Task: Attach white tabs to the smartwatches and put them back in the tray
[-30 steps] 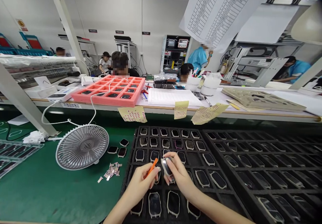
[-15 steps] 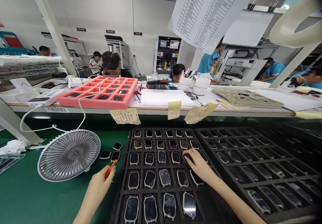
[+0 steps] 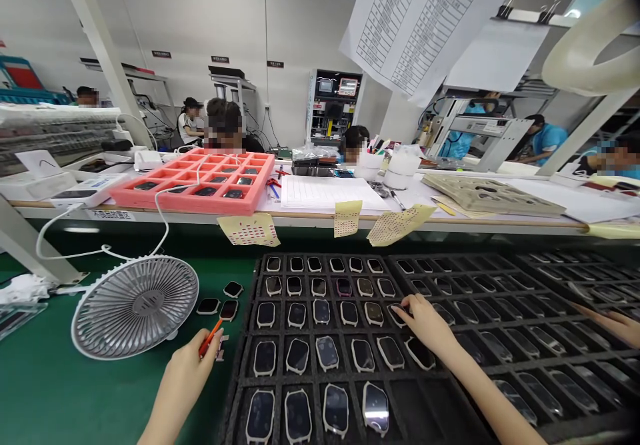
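My left hand (image 3: pixel 186 370) is closed around a slim orange-red tool (image 3: pixel 210 337), perhaps tweezers or a pen; its tip points at a loose smartwatch body (image 3: pixel 229 310) on the green mat. Two more loose watches (image 3: pixel 209 306) lie near that one, and small pinkish pieces (image 3: pixel 223 347) show beside my fingers. At the third row of a black foam tray (image 3: pixel 320 373), my right hand (image 3: pixel 424 324) has its bent fingers on a smartwatch (image 3: pixel 397 314) in the rightmost column. The fingers partly cover this watch, which appears to sit in its slot.
A grey fan (image 3: pixel 135 308) stands left on the green mat (image 3: pixel 115 398). More black trays with watches extend right, where another person's hand (image 3: pixel 615 326) reaches in. Above, a shelf carries a pink foam tray (image 3: pixel 190 182) and paper sheets (image 3: pixel 330 193); several people sit beyond.
My right hand has moved right from one watch to its neighbour in the same row, uncovering the former. My left hand has shifted slightly left and down. Another person's hand has appeared at right.
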`<state>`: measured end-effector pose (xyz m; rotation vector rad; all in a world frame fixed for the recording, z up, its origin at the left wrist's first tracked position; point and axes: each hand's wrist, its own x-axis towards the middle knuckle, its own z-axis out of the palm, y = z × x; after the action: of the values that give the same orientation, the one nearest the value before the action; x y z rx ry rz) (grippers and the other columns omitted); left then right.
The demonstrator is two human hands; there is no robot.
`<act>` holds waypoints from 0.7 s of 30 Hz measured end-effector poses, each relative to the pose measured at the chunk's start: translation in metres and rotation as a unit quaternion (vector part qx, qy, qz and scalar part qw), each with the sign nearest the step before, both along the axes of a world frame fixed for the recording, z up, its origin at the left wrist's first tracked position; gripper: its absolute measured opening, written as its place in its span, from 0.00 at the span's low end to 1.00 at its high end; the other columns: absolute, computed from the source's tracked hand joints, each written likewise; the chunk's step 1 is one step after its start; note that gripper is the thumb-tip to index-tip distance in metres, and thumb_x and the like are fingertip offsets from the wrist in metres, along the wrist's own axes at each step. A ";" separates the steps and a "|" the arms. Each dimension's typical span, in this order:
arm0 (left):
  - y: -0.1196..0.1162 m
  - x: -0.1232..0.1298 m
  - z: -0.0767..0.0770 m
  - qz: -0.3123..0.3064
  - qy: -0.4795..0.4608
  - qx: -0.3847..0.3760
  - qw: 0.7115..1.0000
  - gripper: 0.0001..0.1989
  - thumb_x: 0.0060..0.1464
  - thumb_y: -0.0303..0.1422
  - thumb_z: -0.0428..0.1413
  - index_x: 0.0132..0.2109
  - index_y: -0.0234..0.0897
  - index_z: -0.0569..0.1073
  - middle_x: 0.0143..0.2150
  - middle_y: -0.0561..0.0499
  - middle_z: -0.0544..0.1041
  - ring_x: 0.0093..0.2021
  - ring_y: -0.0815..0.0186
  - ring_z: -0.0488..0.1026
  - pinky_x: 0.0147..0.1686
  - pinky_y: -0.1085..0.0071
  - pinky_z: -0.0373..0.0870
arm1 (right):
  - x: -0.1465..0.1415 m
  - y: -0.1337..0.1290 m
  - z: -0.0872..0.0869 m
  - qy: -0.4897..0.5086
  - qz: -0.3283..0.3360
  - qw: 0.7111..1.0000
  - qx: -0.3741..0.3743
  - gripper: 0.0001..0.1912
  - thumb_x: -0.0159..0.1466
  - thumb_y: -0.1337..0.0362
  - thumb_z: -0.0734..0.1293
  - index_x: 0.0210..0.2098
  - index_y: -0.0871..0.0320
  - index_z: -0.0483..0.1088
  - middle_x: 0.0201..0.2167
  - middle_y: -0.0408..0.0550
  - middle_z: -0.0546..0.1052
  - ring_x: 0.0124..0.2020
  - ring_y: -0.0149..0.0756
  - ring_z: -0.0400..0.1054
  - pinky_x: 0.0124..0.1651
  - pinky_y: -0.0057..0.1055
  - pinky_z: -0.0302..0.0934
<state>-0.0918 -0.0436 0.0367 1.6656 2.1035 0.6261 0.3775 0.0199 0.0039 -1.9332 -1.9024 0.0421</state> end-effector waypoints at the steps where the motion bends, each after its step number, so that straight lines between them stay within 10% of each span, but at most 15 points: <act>1: -0.001 0.003 0.002 -0.002 -0.006 0.008 1.000 0.17 0.55 0.49 0.42 0.26 0.43 0.57 0.18 0.55 0.63 0.20 0.61 0.67 0.23 0.74 0.59 | -0.002 0.000 0.002 0.007 0.006 1.000 -0.002 0.07 0.58 0.59 0.62 0.26 0.53 0.62 0.28 0.49 0.71 0.32 0.43 0.69 0.37 0.37 0.62; 16: -0.023 0.079 0.042 -0.210 -0.135 0.016 0.968 0.19 0.64 0.46 0.38 0.40 0.42 0.68 0.28 0.54 0.69 0.27 0.64 0.67 0.28 0.72 0.55 | -0.012 0.000 0.021 0.229 0.069 0.967 -0.082 0.12 0.54 0.54 0.65 0.35 0.52 0.67 0.16 0.35 0.63 0.18 0.34 0.61 0.26 0.32 0.58; 21: -0.026 0.089 0.041 -0.230 -0.167 -0.023 0.958 0.18 0.64 0.45 0.39 0.39 0.41 0.67 0.25 0.57 0.64 0.25 0.67 0.61 0.26 0.73 0.51 | -0.051 -0.015 0.049 0.428 0.091 0.894 -0.090 0.16 0.57 0.50 0.67 0.38 0.54 0.67 0.24 0.39 0.68 0.19 0.30 0.59 0.22 0.28 0.56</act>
<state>-0.0031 -0.0698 0.0782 1.7906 1.4202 0.6434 0.3265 0.0052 0.0525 -1.4364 -1.4633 0.9850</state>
